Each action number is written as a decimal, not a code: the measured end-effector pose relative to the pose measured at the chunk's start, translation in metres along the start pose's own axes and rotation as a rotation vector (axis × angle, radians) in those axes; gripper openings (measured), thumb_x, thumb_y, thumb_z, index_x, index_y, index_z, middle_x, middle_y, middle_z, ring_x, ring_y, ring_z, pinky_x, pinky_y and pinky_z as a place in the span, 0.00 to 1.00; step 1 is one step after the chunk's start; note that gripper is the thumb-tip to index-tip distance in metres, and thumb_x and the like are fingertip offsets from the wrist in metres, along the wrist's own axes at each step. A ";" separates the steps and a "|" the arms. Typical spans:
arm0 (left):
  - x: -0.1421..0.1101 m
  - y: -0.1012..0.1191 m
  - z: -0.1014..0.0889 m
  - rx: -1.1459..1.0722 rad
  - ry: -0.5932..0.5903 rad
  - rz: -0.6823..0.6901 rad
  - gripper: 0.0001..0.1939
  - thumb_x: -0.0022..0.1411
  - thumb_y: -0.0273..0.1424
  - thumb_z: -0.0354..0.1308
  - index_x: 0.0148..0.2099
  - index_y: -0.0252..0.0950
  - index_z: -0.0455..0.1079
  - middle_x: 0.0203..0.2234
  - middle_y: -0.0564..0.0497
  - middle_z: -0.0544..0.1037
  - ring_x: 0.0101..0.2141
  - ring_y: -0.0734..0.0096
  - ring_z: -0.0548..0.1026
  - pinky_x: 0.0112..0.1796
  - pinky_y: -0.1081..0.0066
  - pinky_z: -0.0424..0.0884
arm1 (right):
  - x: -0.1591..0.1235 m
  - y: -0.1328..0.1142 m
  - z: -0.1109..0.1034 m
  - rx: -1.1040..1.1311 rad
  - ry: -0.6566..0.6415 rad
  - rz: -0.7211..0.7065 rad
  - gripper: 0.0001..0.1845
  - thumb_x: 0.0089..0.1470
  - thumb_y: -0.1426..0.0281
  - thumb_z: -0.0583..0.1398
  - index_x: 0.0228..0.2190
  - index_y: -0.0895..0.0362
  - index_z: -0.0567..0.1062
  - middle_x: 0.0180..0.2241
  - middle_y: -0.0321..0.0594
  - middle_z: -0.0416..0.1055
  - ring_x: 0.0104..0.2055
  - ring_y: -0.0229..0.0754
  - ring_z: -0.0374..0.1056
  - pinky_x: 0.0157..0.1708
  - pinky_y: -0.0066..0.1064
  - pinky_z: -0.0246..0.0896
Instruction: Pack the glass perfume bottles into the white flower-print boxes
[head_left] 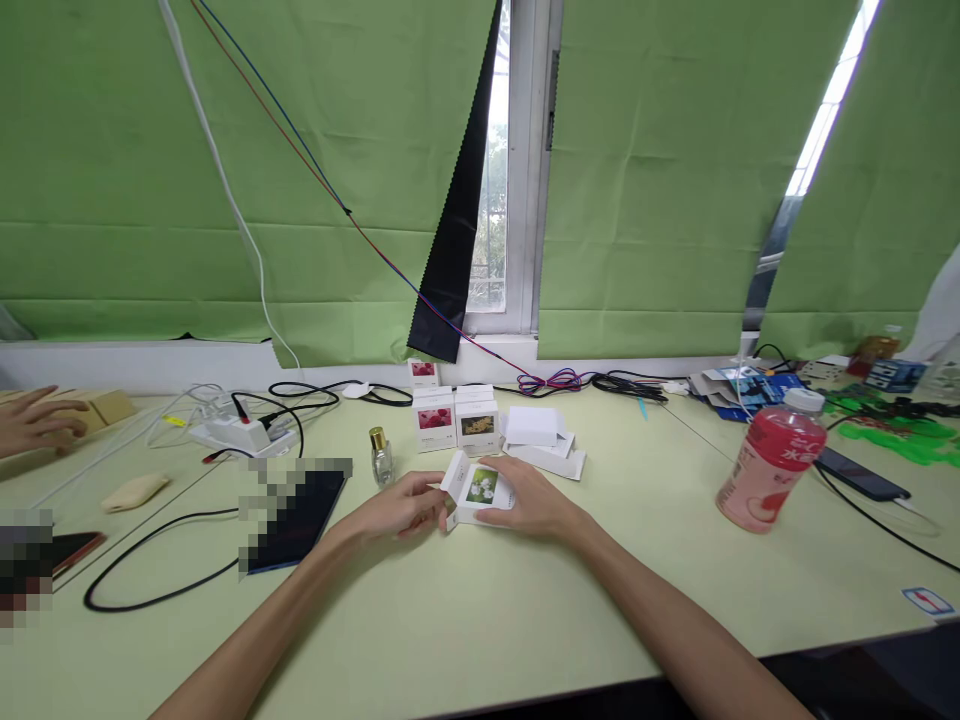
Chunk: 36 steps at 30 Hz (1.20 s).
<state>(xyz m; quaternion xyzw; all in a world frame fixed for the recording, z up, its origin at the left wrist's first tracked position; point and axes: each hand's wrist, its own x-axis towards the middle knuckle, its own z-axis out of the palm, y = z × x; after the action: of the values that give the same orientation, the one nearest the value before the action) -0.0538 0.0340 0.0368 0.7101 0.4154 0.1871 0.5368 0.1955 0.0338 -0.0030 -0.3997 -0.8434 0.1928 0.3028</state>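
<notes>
White box (495,497) is on the near-middle of the surface (465,630), between both hands, lying flat, flower picture up. Right hand (536,497) clamped on it: thumb along near edge, fingers over far side. Left hand (409,503) at the box's left end, fingers bent, touching by the raised flap (453,470); can't tell if it grips the flap or something small at the opening, fingers hide it.

Glass vial (382,462), gold cap, upright just beyond left hand, apart from it. Behind the white box: red-picture box (434,425) and yellow-picture box (478,428), standing side by side. Another small box (423,373) with a red picture shows behind them. White cartons (536,430) lie in a pile just right of those, beyond right hand.

Left side: tablet (304,520), partly pixelated, cable beside it; beige lump (135,493); power strip (232,432) with plugs in. Far left, another person's hand (34,425) at a cardboard box (109,408).

Right side: pink drink bottle (772,465), white cap, upright; dark phone (862,474) next to it; blue packaging (739,388) near the wall. Coiled cables (622,387) along the back edge. Green blinds (660,180) behind, window strip (491,200) showing between.
</notes>
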 end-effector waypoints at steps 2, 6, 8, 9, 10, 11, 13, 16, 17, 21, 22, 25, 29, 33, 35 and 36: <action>0.001 -0.001 0.002 -0.001 -0.008 -0.004 0.24 0.63 0.47 0.54 0.51 0.33 0.69 0.26 0.48 0.79 0.15 0.81 0.55 0.15 0.78 0.50 | 0.000 0.002 0.000 0.002 0.009 0.001 0.41 0.50 0.53 0.65 0.61 0.53 0.63 0.60 0.46 0.65 0.60 0.54 0.61 0.59 0.47 0.57; 0.006 -0.006 0.009 -0.027 -0.013 -0.038 0.22 0.62 0.48 0.53 0.44 0.33 0.67 0.24 0.48 0.79 0.13 0.83 0.54 0.14 0.78 0.47 | 0.000 0.004 0.001 0.009 0.023 -0.009 0.40 0.49 0.53 0.66 0.60 0.54 0.65 0.60 0.47 0.66 0.60 0.54 0.61 0.59 0.47 0.56; 0.009 -0.008 0.015 -0.022 0.019 -0.068 0.18 0.60 0.45 0.53 0.40 0.34 0.66 0.21 0.51 0.77 0.12 0.83 0.53 0.13 0.77 0.45 | 0.000 0.004 0.001 0.020 0.024 -0.023 0.40 0.49 0.55 0.67 0.60 0.55 0.66 0.59 0.48 0.66 0.60 0.54 0.63 0.59 0.47 0.57; 0.011 -0.009 0.017 -0.007 0.045 -0.077 0.16 0.58 0.43 0.54 0.38 0.34 0.66 0.19 0.52 0.75 0.11 0.83 0.52 0.13 0.77 0.43 | -0.001 0.004 0.001 0.029 0.024 -0.031 0.40 0.48 0.55 0.67 0.59 0.55 0.66 0.58 0.48 0.67 0.59 0.54 0.63 0.59 0.46 0.58; 0.012 -0.010 0.019 0.012 0.070 -0.082 0.13 0.57 0.40 0.54 0.37 0.35 0.66 0.17 0.54 0.73 0.11 0.83 0.51 0.14 0.77 0.43 | -0.001 0.003 0.001 0.038 0.020 -0.040 0.39 0.48 0.56 0.67 0.59 0.54 0.67 0.58 0.47 0.67 0.59 0.53 0.63 0.59 0.46 0.58; 0.013 -0.011 0.020 0.031 0.092 -0.081 0.11 0.55 0.38 0.54 0.35 0.35 0.66 0.16 0.56 0.71 0.11 0.83 0.51 0.14 0.77 0.43 | -0.001 0.003 0.000 0.046 0.016 -0.048 0.39 0.47 0.57 0.68 0.59 0.54 0.67 0.58 0.47 0.67 0.59 0.53 0.63 0.59 0.46 0.58; 0.014 -0.012 0.022 0.063 0.115 -0.068 0.08 0.51 0.33 0.55 0.32 0.34 0.67 0.14 0.58 0.68 0.12 0.82 0.52 0.16 0.77 0.45 | -0.002 0.001 -0.002 0.060 0.002 -0.055 0.40 0.46 0.57 0.68 0.59 0.53 0.66 0.59 0.46 0.67 0.60 0.53 0.62 0.60 0.46 0.57; 0.017 -0.014 0.023 0.088 0.130 -0.038 0.07 0.45 0.29 0.56 0.31 0.33 0.69 0.14 0.58 0.66 0.15 0.80 0.57 0.18 0.77 0.50 | -0.002 -0.003 -0.004 0.079 -0.030 -0.044 0.43 0.44 0.56 0.69 0.60 0.53 0.66 0.60 0.46 0.66 0.61 0.53 0.61 0.61 0.47 0.56; 0.018 -0.016 0.024 0.100 0.143 -0.026 0.08 0.44 0.29 0.56 0.30 0.33 0.70 0.16 0.58 0.67 0.16 0.79 0.59 0.19 0.77 0.52 | -0.002 -0.003 -0.005 0.083 -0.042 -0.038 0.44 0.44 0.55 0.70 0.60 0.53 0.65 0.60 0.46 0.65 0.61 0.53 0.61 0.61 0.47 0.55; 0.026 -0.020 0.029 0.152 0.218 0.053 0.08 0.42 0.27 0.57 0.29 0.32 0.71 0.22 0.54 0.73 0.24 0.72 0.67 0.24 0.75 0.60 | -0.002 -0.003 -0.004 0.074 -0.070 -0.011 0.48 0.43 0.52 0.70 0.62 0.53 0.63 0.62 0.46 0.64 0.62 0.55 0.60 0.61 0.49 0.55; 0.028 -0.021 0.029 0.161 0.230 0.074 0.07 0.43 0.28 0.58 0.29 0.32 0.72 0.24 0.54 0.73 0.26 0.71 0.68 0.26 0.74 0.62 | -0.002 -0.002 -0.004 0.072 -0.071 -0.006 0.49 0.42 0.51 0.70 0.62 0.53 0.63 0.62 0.46 0.63 0.62 0.55 0.60 0.61 0.49 0.55; 0.028 -0.021 0.023 0.187 0.243 0.099 0.06 0.43 0.29 0.61 0.27 0.32 0.74 0.23 0.54 0.73 0.27 0.70 0.69 0.29 0.74 0.63 | -0.001 0.002 -0.003 0.076 -0.062 -0.004 0.49 0.42 0.50 0.70 0.62 0.52 0.63 0.62 0.46 0.64 0.61 0.55 0.61 0.60 0.48 0.57; 0.017 -0.018 0.000 0.248 0.292 0.055 0.11 0.45 0.35 0.66 0.30 0.31 0.77 0.16 0.58 0.64 0.20 0.77 0.61 0.22 0.76 0.56 | -0.001 0.007 -0.007 0.074 -0.067 0.017 0.50 0.41 0.49 0.70 0.62 0.53 0.64 0.61 0.46 0.64 0.62 0.55 0.61 0.60 0.47 0.56; 0.002 -0.012 -0.028 0.290 0.293 -0.063 0.22 0.44 0.47 0.68 0.33 0.32 0.78 0.23 0.54 0.71 0.17 0.79 0.61 0.18 0.75 0.54 | -0.002 0.009 -0.015 0.054 -0.107 0.081 0.51 0.42 0.48 0.69 0.63 0.54 0.62 0.63 0.48 0.61 0.64 0.57 0.58 0.62 0.50 0.53; -0.004 -0.009 -0.038 0.317 0.275 -0.072 0.25 0.43 0.50 0.68 0.32 0.32 0.77 0.27 0.50 0.75 0.18 0.77 0.66 0.18 0.75 0.55 | -0.003 0.009 -0.018 0.045 -0.122 0.096 0.51 0.42 0.48 0.69 0.63 0.54 0.62 0.64 0.48 0.61 0.64 0.57 0.57 0.63 0.50 0.52; -0.006 -0.008 -0.041 0.330 0.272 -0.073 0.25 0.43 0.51 0.68 0.31 0.32 0.76 0.28 0.50 0.76 0.18 0.76 0.67 0.18 0.75 0.55 | -0.003 0.008 -0.019 0.044 -0.126 0.099 0.51 0.42 0.48 0.69 0.63 0.54 0.63 0.64 0.48 0.61 0.65 0.57 0.57 0.63 0.50 0.51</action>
<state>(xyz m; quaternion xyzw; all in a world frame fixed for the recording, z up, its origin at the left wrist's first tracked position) -0.0899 0.0547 0.0454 0.7410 0.5345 0.1911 0.3588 0.2145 0.0378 0.0051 -0.4214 -0.8355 0.2510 0.2478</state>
